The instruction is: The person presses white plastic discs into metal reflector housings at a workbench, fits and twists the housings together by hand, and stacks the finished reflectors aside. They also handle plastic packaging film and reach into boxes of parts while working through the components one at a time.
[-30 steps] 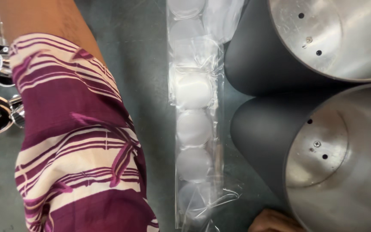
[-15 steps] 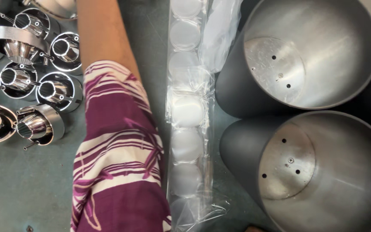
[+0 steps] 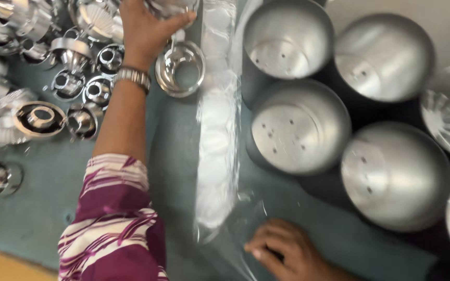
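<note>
L hand (image 3: 144, 28) gripping shiny reflector cup (image 3: 172, 7) at top, R hand (image 3: 287, 252) on plastic sleeve (image 3: 217, 130)

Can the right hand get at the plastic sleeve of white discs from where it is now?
Probably yes: the right hand rests on the table by the plastic sleeve's open end, nothing between them.

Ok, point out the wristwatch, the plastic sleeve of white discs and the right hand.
wristwatch (image 3: 133, 76), head view, on the metal band.
plastic sleeve of white discs (image 3: 217, 140), head view, on a middle disc.
right hand (image 3: 287, 254), head view, on the back of the hand.
</note>
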`<state>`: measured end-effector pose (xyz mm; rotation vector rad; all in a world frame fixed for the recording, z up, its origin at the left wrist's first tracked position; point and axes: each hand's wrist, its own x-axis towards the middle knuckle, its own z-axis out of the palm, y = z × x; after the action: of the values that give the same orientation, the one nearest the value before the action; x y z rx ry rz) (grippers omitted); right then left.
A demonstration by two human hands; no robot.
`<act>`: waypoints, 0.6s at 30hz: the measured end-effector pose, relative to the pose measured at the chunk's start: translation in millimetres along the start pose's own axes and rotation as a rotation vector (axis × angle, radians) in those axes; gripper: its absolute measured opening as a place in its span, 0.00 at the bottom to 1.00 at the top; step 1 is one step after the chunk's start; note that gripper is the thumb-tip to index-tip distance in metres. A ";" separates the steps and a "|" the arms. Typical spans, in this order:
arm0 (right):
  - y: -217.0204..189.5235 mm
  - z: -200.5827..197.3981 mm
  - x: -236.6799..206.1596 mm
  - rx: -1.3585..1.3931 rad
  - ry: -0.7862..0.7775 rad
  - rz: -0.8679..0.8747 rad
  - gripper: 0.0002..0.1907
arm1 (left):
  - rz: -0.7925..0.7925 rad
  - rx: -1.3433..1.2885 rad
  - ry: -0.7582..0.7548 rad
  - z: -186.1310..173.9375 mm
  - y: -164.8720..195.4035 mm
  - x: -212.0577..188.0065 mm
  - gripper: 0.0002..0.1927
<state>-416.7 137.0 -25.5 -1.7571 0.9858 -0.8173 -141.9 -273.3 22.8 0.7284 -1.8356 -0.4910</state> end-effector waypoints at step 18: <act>-32.9 -10.3 -0.4 -0.121 0.317 -0.239 0.10 | 0.324 0.890 -0.133 -35.0 242.9 -152.8 0.23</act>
<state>-417.0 141.3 8.8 -1.9109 1.0598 -1.2403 -130.4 8.6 85.6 0.9538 -2.2362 0.5489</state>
